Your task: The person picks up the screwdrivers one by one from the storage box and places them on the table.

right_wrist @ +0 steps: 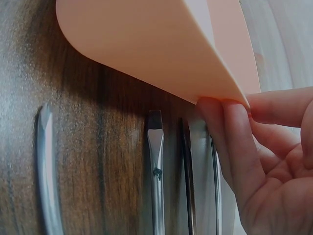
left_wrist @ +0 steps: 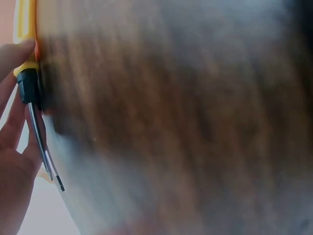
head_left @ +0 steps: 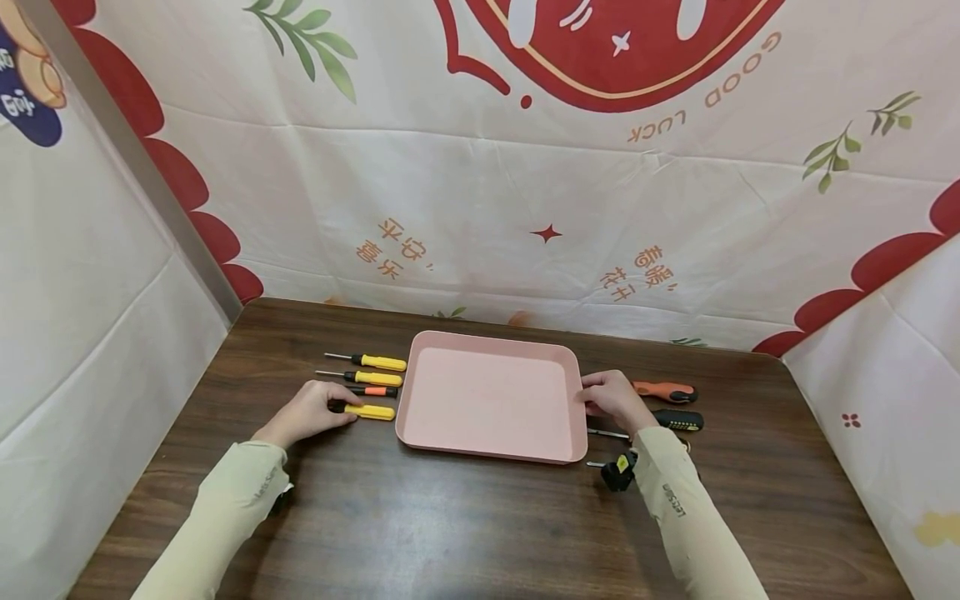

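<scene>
A pink tray point(head_left: 487, 408) sits at the middle of the table. My right hand point(head_left: 617, 398) pinches its right rim between thumb and fingers; the right wrist view shows the tray's wall point(right_wrist: 146, 54) there, with screwdriver shafts, one a flat blade point(right_wrist: 156, 156), below the fingers. Left of the tray, my left hand point(head_left: 313, 408) grips the front yellow-handled screwdriver point(head_left: 375, 412), its thumb on the handle in the left wrist view. Behind it lie a black-and-orange screwdriver point(head_left: 380, 391) and two more yellow-handled screwdrivers, one nearer point(head_left: 377, 378) and one farther point(head_left: 382, 363).
Right of the tray lie an orange-and-black handled screwdriver point(head_left: 665, 391), a black handle with yellow dots point(head_left: 681, 419) and a black tool with a yellow mark point(head_left: 618, 472), partly behind the right sleeve. A printed cloth point(head_left: 480, 208) hangs behind the brown table point(head_left: 435, 533).
</scene>
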Tool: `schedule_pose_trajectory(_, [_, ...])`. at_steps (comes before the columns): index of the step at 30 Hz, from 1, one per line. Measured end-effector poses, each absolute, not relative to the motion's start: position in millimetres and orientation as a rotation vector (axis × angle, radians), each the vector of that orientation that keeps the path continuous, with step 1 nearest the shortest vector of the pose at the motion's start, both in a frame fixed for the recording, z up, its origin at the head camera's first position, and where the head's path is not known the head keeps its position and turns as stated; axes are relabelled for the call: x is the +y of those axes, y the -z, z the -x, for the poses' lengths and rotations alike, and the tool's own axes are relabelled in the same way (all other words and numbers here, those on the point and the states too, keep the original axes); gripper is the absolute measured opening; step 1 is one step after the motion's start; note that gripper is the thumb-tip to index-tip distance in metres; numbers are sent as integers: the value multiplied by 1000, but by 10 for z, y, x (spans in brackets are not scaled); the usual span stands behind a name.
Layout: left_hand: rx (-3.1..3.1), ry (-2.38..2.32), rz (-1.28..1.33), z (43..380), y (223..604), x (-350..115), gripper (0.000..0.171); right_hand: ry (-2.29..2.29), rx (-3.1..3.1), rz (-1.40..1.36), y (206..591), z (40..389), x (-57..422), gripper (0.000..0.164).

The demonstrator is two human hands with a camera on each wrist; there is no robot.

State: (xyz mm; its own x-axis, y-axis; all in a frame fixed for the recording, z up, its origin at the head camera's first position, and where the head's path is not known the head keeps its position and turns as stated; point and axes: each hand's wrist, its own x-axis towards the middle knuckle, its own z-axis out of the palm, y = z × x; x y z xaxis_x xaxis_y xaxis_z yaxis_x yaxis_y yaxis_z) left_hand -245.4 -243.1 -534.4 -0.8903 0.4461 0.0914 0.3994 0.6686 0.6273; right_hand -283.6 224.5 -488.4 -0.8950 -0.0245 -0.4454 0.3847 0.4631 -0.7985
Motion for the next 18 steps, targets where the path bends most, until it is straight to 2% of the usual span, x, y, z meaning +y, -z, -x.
schedule_pose_trajectory(18, [2830, -1045, -714, 2473, 5332, -2425, 19, 1382, 2331, -322, 4903, 2865, 2239, 37])
